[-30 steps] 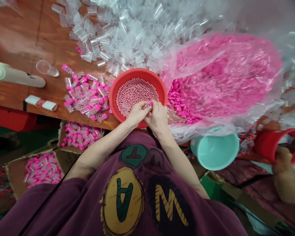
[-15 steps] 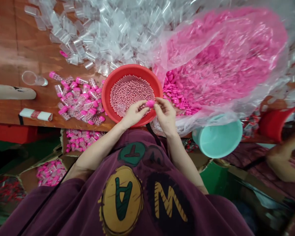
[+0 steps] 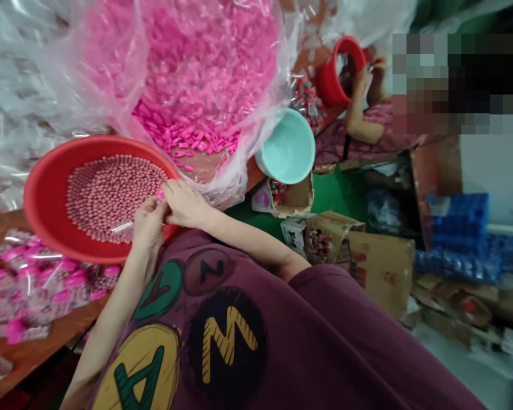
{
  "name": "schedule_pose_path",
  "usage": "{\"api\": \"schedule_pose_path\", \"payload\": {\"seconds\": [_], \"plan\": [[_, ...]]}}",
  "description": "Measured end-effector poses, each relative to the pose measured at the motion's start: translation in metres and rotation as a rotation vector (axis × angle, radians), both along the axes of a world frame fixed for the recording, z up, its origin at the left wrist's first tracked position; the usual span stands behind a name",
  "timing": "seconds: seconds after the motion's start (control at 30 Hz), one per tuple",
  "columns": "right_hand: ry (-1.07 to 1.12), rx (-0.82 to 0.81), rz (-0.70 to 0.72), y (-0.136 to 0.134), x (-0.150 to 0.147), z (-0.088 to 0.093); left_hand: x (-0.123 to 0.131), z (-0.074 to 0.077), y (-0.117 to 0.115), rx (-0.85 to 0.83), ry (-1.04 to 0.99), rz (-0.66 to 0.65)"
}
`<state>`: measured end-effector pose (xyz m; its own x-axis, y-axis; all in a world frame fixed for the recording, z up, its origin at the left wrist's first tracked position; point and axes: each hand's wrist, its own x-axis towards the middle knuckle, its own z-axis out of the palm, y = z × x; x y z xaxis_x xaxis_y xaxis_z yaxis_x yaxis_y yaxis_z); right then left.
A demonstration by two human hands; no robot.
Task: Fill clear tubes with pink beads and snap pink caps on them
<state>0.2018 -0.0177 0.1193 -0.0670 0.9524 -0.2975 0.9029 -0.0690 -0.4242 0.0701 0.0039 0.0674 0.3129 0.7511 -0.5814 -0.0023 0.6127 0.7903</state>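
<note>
My left hand [image 3: 149, 223] and my right hand [image 3: 183, 202] meet at the near rim of a red bowl [image 3: 47, 193] filled with small pink beads [image 3: 106, 193]. Both hands are closed in a pinch around a small clear tube with a pink cap [image 3: 160, 195]; only the cap shows between the fingers. Another clear tube [image 3: 122, 226] lies on the beads close to my left hand. Behind the bowl a clear plastic bag spills pink caps [image 3: 183, 134].
Filled, pink-capped tubes [image 3: 34, 285] lie in a heap on the wooden table at the left. A mint bowl [image 3: 287, 149] sits at the table edge. Another person's arm [image 3: 361, 122] holds a red bowl [image 3: 336, 71] farther off. Cardboard boxes [image 3: 359, 250] stand on the floor.
The camera has swung to the right, so the bowl now sits at the left and the floor boxes show. My hands have come back together on the tube at the bowl's rim.
</note>
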Motion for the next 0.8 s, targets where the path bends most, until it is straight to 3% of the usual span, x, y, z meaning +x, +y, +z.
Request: {"api": "schedule_pose_path", "payload": {"seconds": [0.1,0.37,0.57,0.8], "plan": [[0.025,-0.003,-0.021,-0.013,0.010,-0.011,0.006,-0.006,-0.006,-0.043,0.015,-0.056],[0.161,-0.070,-0.115,-0.047,0.015,-0.043,0.014,0.004,-0.013,-0.136,0.046,-0.203],[0.100,0.029,0.091,-0.030,-0.003,-0.052,-0.007,-0.002,-0.019,-0.087,0.046,0.075],[0.120,-0.011,0.282,-0.012,-0.044,-0.058,-0.044,-0.003,-0.034,-0.194,0.102,0.251]]}}
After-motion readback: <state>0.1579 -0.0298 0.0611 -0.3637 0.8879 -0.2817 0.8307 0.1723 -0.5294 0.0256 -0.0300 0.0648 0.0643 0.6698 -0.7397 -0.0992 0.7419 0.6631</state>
